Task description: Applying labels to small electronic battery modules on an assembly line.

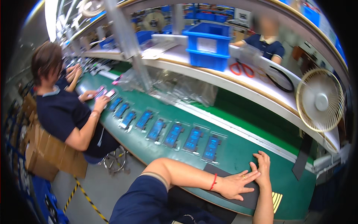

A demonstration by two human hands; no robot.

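My left hand [235, 185], with a red string at its wrist and a ring, lies palm down over a dark grey mat [220, 172] with its fingers spread. Its fingertips reach my right hand [262, 168], near the base of the thumb. The right hand is half raised beside the mat, fingers apart and slightly bent, and nothing shows in it. Nearest to the hands on the green table [238, 158] is a flat dark part with blue film in a clear plastic pack [212, 148]. Several similar packs [173, 135] run in a row away to the left.
A yellow-striped strip [277, 201] lies beside my right forearm. On the shelf stand stacked blue bins [207, 46], red-handled scissors [241, 69], a black ring [280, 79] and a fan [320, 100]. Clear plastic bags [194, 89] hang below. At left a co-worker [69, 108] handles small parts.
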